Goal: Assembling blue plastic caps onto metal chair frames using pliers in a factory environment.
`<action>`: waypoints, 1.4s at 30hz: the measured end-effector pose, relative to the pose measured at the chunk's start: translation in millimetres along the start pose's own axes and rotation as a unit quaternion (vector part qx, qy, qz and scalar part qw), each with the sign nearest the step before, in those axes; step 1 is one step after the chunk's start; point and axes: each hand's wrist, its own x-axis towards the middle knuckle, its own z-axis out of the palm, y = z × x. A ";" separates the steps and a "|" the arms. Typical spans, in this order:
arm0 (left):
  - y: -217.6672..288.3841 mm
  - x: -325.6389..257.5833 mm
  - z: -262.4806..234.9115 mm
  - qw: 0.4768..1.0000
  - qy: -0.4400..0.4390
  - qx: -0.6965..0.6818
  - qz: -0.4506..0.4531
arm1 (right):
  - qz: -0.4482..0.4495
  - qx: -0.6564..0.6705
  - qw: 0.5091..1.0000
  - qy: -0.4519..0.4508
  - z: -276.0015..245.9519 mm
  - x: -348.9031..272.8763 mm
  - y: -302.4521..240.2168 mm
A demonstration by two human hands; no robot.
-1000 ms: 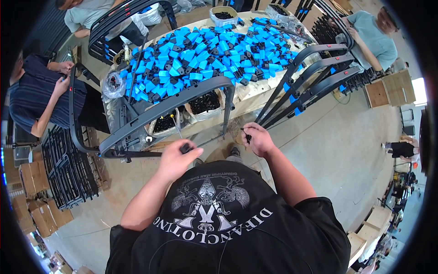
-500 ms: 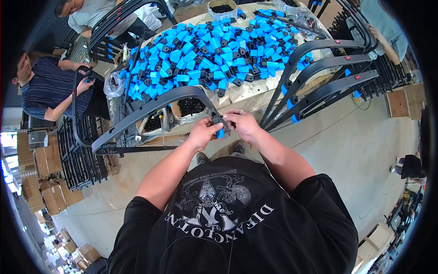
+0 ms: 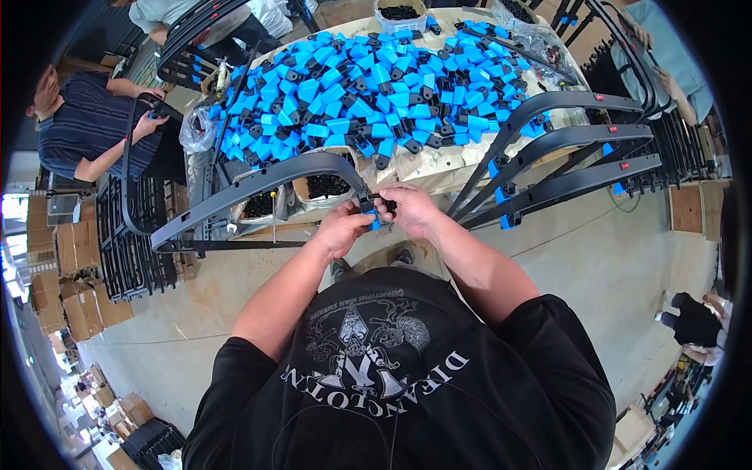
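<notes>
Two bare hands: left hand (image 3: 342, 229), grip closed on a blue clip (image 3: 374, 222) at the near end of a black frame (image 3: 236, 190); right hand (image 3: 411, 210) just beside it, fingers curled at something dark, hold uncertain. Frame: along the near side of the surface (image 3: 439, 166); probably stiff, smooth, fairly light; best held by its rail. Clip: likely hard plastic, best pinched by its sides. Edges: bin (image 3: 317, 203) close beyond; more frames (image 3: 576, 141) rightward. Room for moving: over the floor (image 3: 580, 243), nearer the body.

Pale grey floor (image 3: 564, 290), dark ribbed wall (image 3: 88, 33), bright glare far left.
</notes>
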 end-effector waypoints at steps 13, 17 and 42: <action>-5.5 4.7 -15.3 0.999 0.026 -0.036 -0.016 | 0.149 -0.057 0.987 -0.023 -4.8 11.3 7.0; -3.7 -18.1 -15.6 0.927 0.186 0.321 0.051 | 0.106 0.052 0.991 -0.065 8.7 -17.6 -0.1; 28.0 -52.3 16.2 0.737 0.081 0.570 0.353 | 0.055 -0.140 0.986 -0.067 25.5 -38.4 17.2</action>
